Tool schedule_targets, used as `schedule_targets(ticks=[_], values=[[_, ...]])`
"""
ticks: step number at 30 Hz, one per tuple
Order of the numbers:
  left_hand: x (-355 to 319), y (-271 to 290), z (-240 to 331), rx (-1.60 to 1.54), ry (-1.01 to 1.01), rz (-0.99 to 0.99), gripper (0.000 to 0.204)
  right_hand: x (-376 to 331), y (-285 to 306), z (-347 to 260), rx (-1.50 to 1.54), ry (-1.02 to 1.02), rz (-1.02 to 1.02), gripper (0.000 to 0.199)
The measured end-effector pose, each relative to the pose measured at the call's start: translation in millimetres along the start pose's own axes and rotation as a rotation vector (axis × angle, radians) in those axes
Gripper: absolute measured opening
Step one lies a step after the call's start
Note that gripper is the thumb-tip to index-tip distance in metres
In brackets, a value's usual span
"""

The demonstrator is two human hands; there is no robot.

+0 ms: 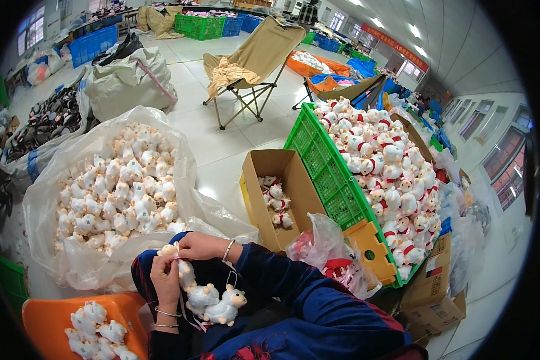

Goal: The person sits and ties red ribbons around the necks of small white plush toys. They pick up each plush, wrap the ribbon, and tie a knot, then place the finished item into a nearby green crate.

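Plush lamb toy (180, 259) was gripped in left hand (165, 277); right hand (199, 245) pinched its head. Two more plush lambs (217, 302) lay just below, on the lap.

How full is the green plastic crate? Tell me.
Heaped full: the green plastic crate holds white plush toys piled above its rim.
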State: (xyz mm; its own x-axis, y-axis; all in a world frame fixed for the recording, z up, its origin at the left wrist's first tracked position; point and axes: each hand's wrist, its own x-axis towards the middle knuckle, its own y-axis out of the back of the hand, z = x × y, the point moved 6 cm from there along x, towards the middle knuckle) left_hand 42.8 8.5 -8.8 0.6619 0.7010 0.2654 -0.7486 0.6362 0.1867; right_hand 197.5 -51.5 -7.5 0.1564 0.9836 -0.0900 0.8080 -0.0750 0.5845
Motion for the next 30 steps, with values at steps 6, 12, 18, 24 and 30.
schedule_targets(ticks=[6,12,18,24,30], values=[[0.5,1.4,-1.7,-0.023,0.041,-0.024,0.003,-0.2,-1.3,5.0,0.084,-0.061,-0.047,0.029],[-4.2,-3.5,-5.6,-0.133,0.029,0.024,0.006,-12.1,2.6,8.7,-0.036,0.036,0.124,0.027],[-4.5,4.2,-10.8,-0.01,0.178,-0.009,0.009,-36.9,15.7,0.5,0.027,0.026,0.037,0.022],[-2.3,4.8,-6.0,0.056,0.129,0.014,0.006,-66.0,47.0,29.6,0.12,-0.16,-0.072,0.029],[-11.3,-5.5,-16.0,-0.227,0.217,-0.008,0.004,-71.1,84.9,34.2,0.283,-0.237,0.409,0.032]])
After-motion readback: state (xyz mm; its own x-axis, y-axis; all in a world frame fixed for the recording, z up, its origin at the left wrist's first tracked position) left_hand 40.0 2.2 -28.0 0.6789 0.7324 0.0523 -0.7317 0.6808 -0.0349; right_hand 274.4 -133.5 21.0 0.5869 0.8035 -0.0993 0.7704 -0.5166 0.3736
